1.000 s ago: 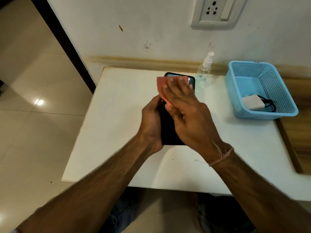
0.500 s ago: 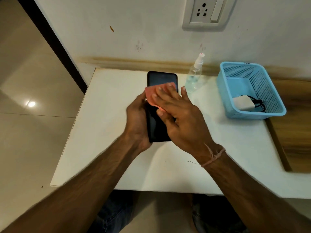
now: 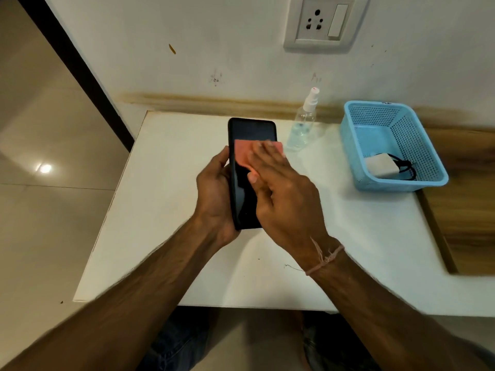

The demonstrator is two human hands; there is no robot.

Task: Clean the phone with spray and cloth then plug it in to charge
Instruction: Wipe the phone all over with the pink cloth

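One phone (image 3: 251, 135), one cloth (image 3: 244, 153), seemingly touching.

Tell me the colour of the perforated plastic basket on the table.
Light blue; the perforated plastic basket shows best in the head view.

One phone (image 3: 251, 132), one cloth (image 3: 242, 153), one spray bottle (image 3: 302, 124), one basket (image 3: 348, 145) at two o'clock, one charger (image 3: 380, 166), one wall socket (image 3: 324, 22), two hands: left hand (image 3: 214, 194), right hand (image 3: 286, 199).
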